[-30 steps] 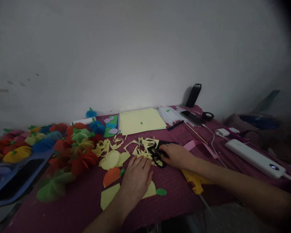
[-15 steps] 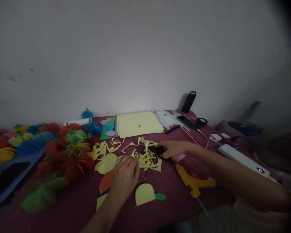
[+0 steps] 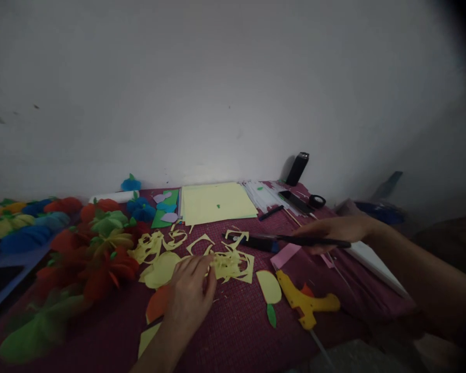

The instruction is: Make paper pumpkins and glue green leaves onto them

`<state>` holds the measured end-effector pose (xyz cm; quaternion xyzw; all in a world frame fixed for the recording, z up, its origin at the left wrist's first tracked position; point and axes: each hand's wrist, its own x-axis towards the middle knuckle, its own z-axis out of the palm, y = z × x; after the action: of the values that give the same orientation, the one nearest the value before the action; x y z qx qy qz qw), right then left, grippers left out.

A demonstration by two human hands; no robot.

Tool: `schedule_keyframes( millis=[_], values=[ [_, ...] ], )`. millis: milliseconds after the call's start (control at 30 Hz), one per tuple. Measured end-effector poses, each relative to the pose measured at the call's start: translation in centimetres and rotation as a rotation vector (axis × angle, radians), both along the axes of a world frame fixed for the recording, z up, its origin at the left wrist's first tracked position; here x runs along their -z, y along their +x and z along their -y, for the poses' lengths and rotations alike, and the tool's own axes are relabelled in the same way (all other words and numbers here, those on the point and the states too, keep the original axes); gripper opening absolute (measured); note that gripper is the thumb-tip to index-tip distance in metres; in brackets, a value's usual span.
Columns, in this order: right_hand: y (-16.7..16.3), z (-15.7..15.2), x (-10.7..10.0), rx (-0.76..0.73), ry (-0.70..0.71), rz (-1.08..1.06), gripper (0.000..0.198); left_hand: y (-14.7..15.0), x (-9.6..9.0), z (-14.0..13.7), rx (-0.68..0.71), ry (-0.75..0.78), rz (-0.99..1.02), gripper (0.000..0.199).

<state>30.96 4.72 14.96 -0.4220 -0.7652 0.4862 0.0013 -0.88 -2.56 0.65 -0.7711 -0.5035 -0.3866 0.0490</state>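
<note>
My left hand (image 3: pixel 190 290) rests low over the table, its fingers curled against a heap of cut yellow paper scraps (image 3: pixel 231 267). Beside it lie rounded yellow paper pieces (image 3: pixel 161 270) and an orange piece (image 3: pixel 157 304), partly covered by the hand. My right hand (image 3: pixel 334 232) is raised at the right, closed on a long, thin dark tool (image 3: pixel 314 241) whose exact kind I cannot make out. Under its left end, a black object with a bluish end (image 3: pixel 258 243) lies among the scraps. A yellow paper cutout (image 3: pixel 270 287) with a green leaf (image 3: pixel 271 315) sits between the hands.
A yellow glue gun (image 3: pixel 306 303) lies near the front right. Tissue-paper flowers (image 3: pixel 108 269) crowd the left. Stacked yellow sheets (image 3: pixel 217 202), white strips (image 3: pixel 266 197), a phone (image 3: pixel 295 202), tape (image 3: pixel 317 201) and a black bottle (image 3: pixel 298 168) stand toward the wall.
My right hand has moved right, away from the scraps, with the dark tool. The yellow cutout has shifted right and turned, its leaf now pointing toward me. My left hand has edged slightly left.
</note>
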Motion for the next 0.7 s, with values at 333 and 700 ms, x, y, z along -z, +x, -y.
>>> schedule_keyframes(
  millis=[333,700],
  values=[
    [-1.9,-2.6,1.8,-0.258,-0.013,0.055,0.053,1.3,1.1,0.5,0.153,-0.181,0.032,0.023],
    [0.3,0.9,-0.5,-0.262,0.015,-0.323,0.062,6.9,-1.1,-0.5,0.377,-0.507,-0.182,0.035]
  ],
)
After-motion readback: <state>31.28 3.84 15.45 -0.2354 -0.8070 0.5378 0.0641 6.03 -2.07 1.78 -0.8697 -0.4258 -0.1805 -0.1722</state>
